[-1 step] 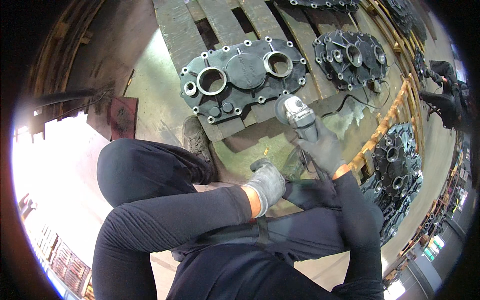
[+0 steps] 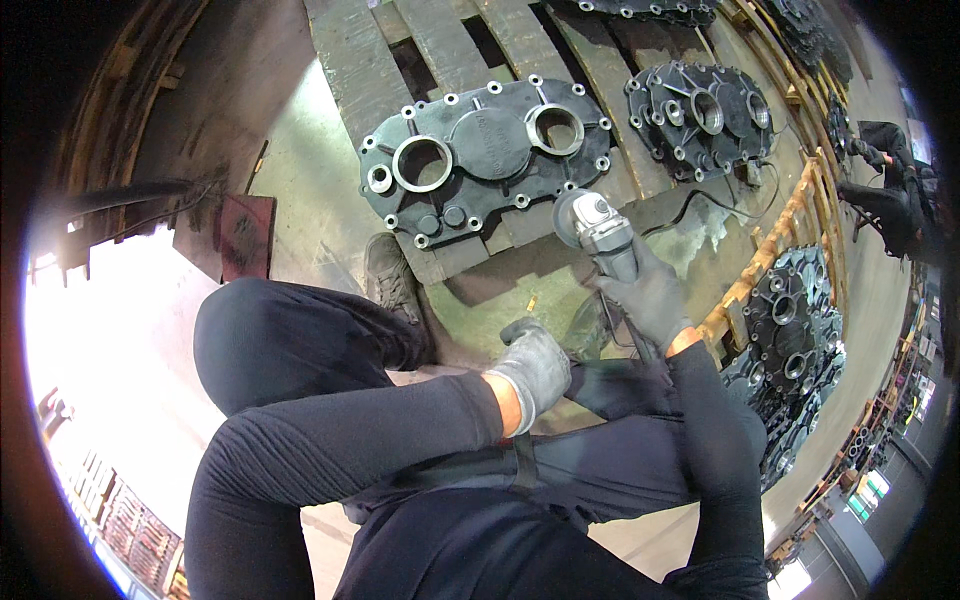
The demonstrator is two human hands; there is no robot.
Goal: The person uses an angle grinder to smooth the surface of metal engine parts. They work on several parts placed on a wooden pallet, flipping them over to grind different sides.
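The right hand (image 2: 650, 295), in a dark glove, is clamped around the body of a grey angle grinder (image 2: 598, 232), fingers wrapped tight about its handle. The grinder's round head points up and away from the person, sitting just beside the lower right corner of a dark metal casting (image 2: 485, 160); whether the head touches the casting I cannot tell. A black cord (image 2: 700, 208) trails from the grinder area across the boards to the right.

The left hand (image 2: 537, 365), in a light grey glove, is curled shut, held low near the person's knee and close below the grinder; what it grips, if anything, is hidden by the glove.

The casting is a flat cover plate with two large round holes, a smaller hole at its left end and a ring of bolt holes along its edge. It lies flat on a wooden pallet (image 2: 370, 60). A second, similar casting (image 2: 705, 115) lies further right on the same boards, and more castings (image 2: 790, 320) are stacked at the right beside a yellow wooden frame (image 2: 770, 260). The person's dark shoe (image 2: 390, 275) rests on the floor just below the pallet's edge.
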